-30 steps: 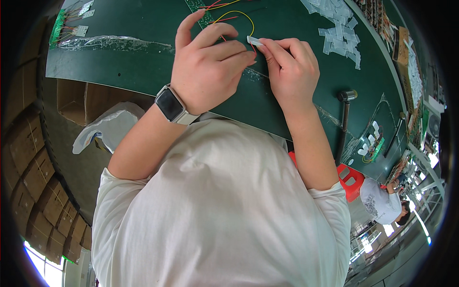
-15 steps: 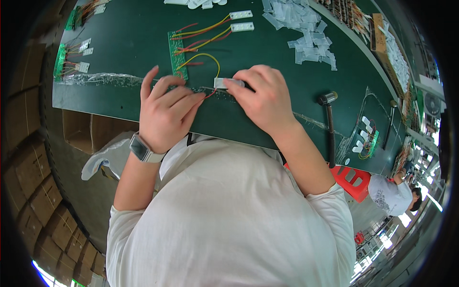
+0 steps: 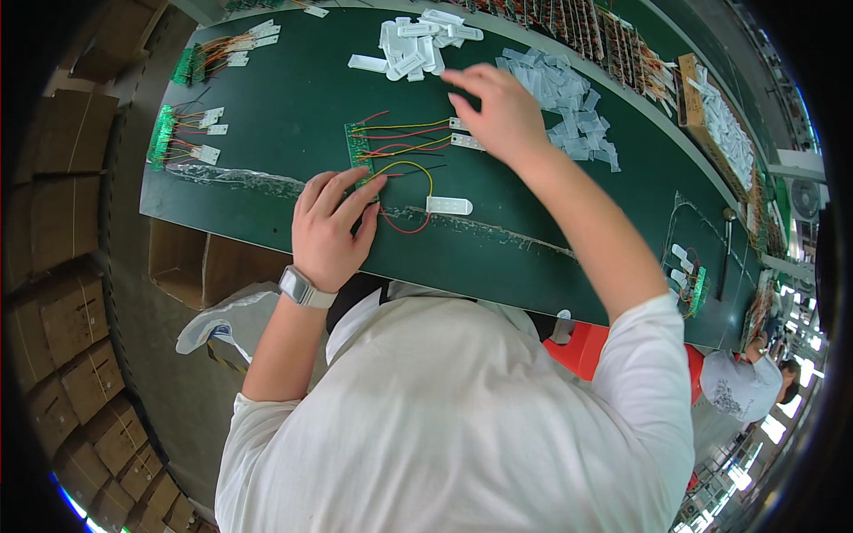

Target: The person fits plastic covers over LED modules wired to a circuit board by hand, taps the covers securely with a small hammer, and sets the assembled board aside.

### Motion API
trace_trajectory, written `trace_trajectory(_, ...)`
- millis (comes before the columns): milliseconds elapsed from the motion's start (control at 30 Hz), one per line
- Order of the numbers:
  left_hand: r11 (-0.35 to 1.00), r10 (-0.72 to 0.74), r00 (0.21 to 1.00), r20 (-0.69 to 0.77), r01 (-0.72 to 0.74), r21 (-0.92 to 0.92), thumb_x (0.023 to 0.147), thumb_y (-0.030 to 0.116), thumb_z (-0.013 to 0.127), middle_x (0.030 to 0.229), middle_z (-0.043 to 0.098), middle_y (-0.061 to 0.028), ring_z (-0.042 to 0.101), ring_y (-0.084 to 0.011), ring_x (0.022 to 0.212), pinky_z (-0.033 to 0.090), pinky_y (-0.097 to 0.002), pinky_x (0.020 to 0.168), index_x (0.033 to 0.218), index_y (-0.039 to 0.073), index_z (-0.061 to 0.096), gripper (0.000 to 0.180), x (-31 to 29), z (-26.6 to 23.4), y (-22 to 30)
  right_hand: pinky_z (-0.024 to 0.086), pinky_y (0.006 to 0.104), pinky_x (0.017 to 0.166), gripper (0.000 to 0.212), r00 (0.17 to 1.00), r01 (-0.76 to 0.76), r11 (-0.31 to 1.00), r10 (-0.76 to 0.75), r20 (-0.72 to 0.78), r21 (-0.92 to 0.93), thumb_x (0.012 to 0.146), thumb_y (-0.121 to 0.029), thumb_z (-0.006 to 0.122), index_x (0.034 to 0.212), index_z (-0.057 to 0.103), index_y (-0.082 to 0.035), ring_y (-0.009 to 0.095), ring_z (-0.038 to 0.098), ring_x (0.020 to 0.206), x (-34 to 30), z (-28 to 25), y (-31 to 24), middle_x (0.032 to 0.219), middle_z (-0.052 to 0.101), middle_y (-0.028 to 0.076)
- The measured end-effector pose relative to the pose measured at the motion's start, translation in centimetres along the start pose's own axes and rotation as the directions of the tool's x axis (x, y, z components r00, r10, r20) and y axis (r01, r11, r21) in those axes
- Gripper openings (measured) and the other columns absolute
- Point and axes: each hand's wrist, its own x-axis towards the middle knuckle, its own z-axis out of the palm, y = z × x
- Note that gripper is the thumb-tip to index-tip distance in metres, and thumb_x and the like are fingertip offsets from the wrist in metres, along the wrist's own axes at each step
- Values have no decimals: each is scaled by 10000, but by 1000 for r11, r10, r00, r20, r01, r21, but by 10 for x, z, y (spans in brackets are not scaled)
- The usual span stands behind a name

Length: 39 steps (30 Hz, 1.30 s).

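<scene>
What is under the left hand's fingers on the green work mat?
The left hand presses its fingertips on the lower end of a small green circuit board with coloured wires. The board's covered corner cannot be seen.

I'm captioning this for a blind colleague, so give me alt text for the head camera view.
Seen from above, a person in a white shirt rests the left hand on a small green circuit board with coloured wires on a green worktable, while the right hand reaches toward a pile of white plastic pieces.
</scene>
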Motion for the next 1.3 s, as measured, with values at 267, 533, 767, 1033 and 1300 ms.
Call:
trace_trajectory(267,980,-178,977,-118,187,70,808,137,771,1473,530,-181,571,-382,1238,486,-478,1045,1455,100,574,677,-25,13,-6,566,392,911,302,941,337,888,-317,114,-313,848,-206,778,1147,783,-249,196,657,1100,75,35,-7,1109,698,-16)
trace_trajectory(533,984,-168,972,-168,176,36,802,114,782,1487,518,-161,567,-361,1221,474,-468,1044,1400,128,628,618,-25,18,-7,549,372,895,123,902,431,870,-422,89,-239,863,-168,763,981,796,-157,218,662,1020,73,13,2,995,724,-12)
trace_trajectory(767,1000,-4,982,-187,0,-23,800,40,797,1167,700,-68,613,-300,1126,467,-416,1022,1171,108,752,379,12,-5,3,536,368,729,182,969,-157,982,133,208,104,908,-257,759,1055,804,-160,239,673,812,-29,-52,-11,876,726,39)
trace_trajectory(1033,939,240,968,-69,-213,271,835,148,789,1037,727,34,646,-241,1049,503,-408,902,1010,166,797,176,75,44,5,493,279,734,207,682,-492,855,263,682,163,986,-187,701,1145,780,-80,128,622,781,-75,-98,-3,834,707,41)
trace_trajectory(1300,944,155,988,21,-154,291,879,156,747,950,719,27,649,-222,1016,492,-400,849,894,155,756,18,81,58,5,548,386,860,312,883,-118,984,42,467,133,963,-200,711,1258,742,-104,279,675,939,-63,-77,5,980,699,113)
